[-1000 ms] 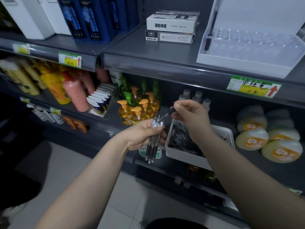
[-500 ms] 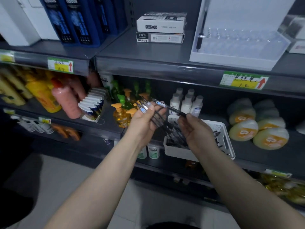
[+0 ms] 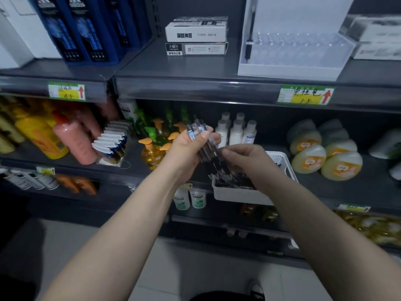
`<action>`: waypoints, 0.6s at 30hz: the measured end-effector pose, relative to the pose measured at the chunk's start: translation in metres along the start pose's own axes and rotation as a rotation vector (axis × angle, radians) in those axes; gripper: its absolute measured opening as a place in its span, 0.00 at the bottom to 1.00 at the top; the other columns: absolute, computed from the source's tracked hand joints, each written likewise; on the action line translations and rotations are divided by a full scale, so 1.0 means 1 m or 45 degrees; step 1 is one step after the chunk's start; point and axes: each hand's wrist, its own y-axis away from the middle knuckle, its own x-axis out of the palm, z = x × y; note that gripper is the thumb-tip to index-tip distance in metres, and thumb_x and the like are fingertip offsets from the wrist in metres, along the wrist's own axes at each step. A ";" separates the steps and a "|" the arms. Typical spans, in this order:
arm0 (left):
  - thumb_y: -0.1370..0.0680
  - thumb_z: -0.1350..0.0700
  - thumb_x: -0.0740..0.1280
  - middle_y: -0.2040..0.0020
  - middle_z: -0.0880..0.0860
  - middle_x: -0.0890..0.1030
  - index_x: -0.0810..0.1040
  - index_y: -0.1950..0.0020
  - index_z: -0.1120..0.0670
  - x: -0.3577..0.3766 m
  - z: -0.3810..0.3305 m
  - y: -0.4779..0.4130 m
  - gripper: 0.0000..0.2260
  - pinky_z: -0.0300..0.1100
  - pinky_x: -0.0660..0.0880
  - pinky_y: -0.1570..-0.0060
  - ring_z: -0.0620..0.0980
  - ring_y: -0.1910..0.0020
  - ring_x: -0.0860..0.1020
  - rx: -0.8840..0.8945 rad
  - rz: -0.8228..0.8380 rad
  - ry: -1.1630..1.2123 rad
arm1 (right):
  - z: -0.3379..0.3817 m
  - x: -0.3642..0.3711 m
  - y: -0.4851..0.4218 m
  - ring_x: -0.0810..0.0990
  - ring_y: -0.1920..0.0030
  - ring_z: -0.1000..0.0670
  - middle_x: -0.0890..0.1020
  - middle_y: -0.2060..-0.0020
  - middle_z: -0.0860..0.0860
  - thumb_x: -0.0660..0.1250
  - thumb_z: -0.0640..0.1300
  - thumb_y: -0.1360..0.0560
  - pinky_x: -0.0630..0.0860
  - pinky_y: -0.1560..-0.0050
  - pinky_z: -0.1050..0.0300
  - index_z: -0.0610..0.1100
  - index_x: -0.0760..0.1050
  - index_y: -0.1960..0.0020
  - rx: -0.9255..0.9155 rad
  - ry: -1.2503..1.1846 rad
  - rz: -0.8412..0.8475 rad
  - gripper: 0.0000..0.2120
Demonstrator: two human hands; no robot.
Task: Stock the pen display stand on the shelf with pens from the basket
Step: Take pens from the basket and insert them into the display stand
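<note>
The 1 camera sits on the person's head, looks forward and down, and is close to the left hand (image 3: 189, 148) and right hand (image 3: 249, 160), with the shelf (image 3: 195, 89) just ahead and the floor (image 3: 195, 268) below.

Dark grey metal shelving (image 3: 195, 88) fills the view, with at least 3 tiers showing. Green-and-yellow price labels (image 3: 304, 94) with red arrows are fixed to the front edge of the top shelf (image 3: 152, 61). Below is a pale tiled floor (image 3: 195, 268). The light is dim, and the lower tiers lie in shadow.
</note>
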 end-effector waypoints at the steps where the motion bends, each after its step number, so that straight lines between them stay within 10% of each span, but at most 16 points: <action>1: 0.20 0.59 0.59 0.50 0.53 0.83 0.74 0.43 0.56 0.000 -0.002 0.001 0.07 0.44 0.78 0.49 0.50 0.48 0.82 0.007 0.013 -0.030 | 0.009 0.001 0.001 0.79 0.58 0.47 0.83 0.55 0.37 0.67 0.38 0.24 0.78 0.51 0.52 0.39 0.81 0.48 -0.045 0.052 0.013 0.08; 5: 0.20 0.61 0.60 0.49 0.53 0.83 0.76 0.46 0.54 0.004 -0.020 0.000 0.07 0.48 0.77 0.47 0.51 0.47 0.82 0.044 0.044 -0.045 | 0.032 0.000 0.003 0.79 0.67 0.56 0.83 0.64 0.45 0.68 0.34 0.27 0.77 0.64 0.65 0.41 0.82 0.53 -0.182 0.146 0.043 0.06; 18: 0.21 0.64 0.61 0.58 0.53 0.84 0.76 0.49 0.58 0.050 -0.114 -0.025 0.06 0.41 0.81 0.61 0.48 0.60 0.83 0.278 0.213 -0.055 | 0.119 -0.028 -0.002 0.78 0.72 0.56 0.80 0.73 0.50 0.70 0.31 0.29 0.79 0.67 0.64 0.43 0.77 0.63 -0.353 0.024 -0.092 0.09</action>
